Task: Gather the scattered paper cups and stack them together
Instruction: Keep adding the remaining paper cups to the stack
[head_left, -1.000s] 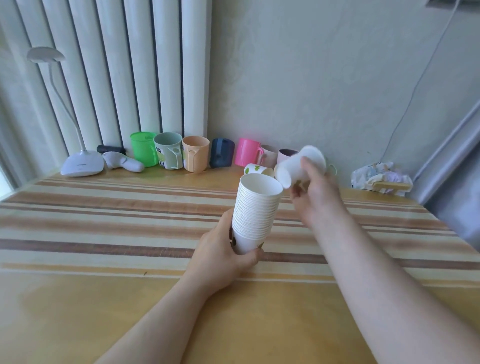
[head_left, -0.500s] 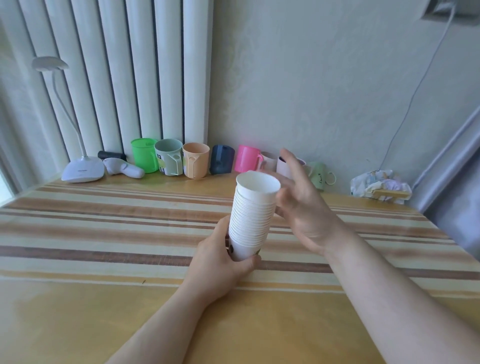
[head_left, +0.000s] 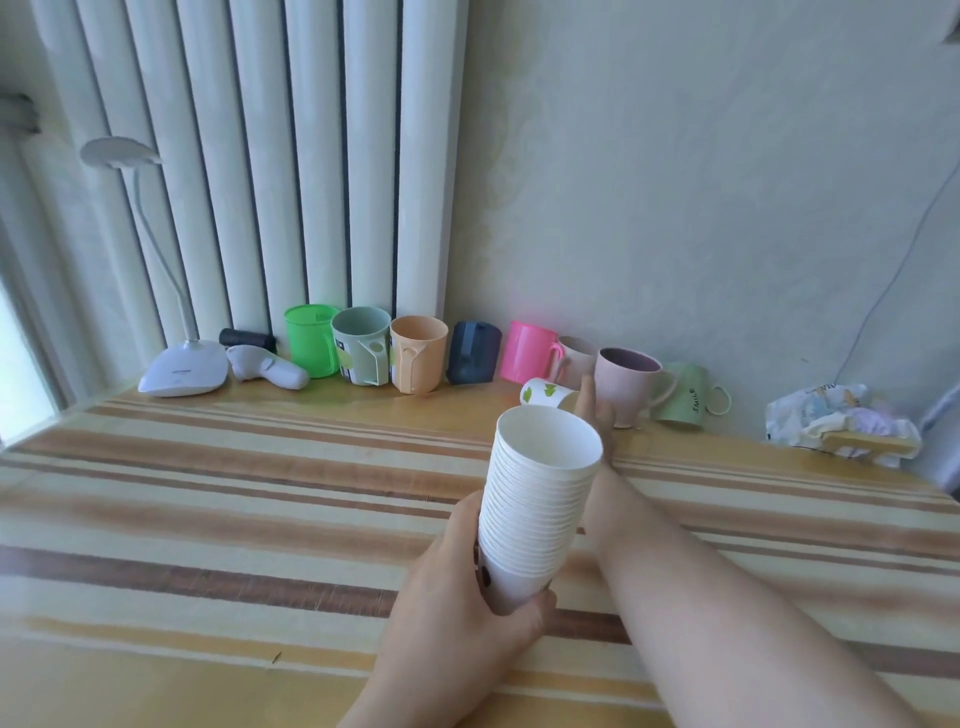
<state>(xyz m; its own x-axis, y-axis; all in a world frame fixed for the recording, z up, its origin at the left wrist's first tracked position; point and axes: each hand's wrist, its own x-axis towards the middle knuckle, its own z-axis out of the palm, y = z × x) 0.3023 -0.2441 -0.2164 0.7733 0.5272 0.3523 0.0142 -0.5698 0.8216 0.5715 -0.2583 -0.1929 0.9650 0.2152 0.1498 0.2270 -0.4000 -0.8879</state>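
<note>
My left hand (head_left: 467, 597) grips the bottom of a tall stack of white paper cups (head_left: 537, 499), held upright above the striped table. My right hand (head_left: 597, 415) reaches past the stack towards the back; most of it is hidden behind the stack's rim, and only a few fingers show. Its fingers touch or nearly touch a single paper cup with green leaf prints (head_left: 545, 393) that lies on its side just beyond the stack. Whether the fingers have closed on that cup cannot be seen.
A row of plastic and ceramic mugs (head_left: 415, 353) lines the wall, with a pink-grey mug (head_left: 626, 382) and a green mug (head_left: 685, 395) close to my right hand. A white desk lamp (head_left: 182, 371) stands at the back left. Crumpled paper (head_left: 836, 423) lies at the back right.
The white cup my right hand held a second ago now sits on the stack. My right hand then left the stack and reached back to the leaf-print cup.
</note>
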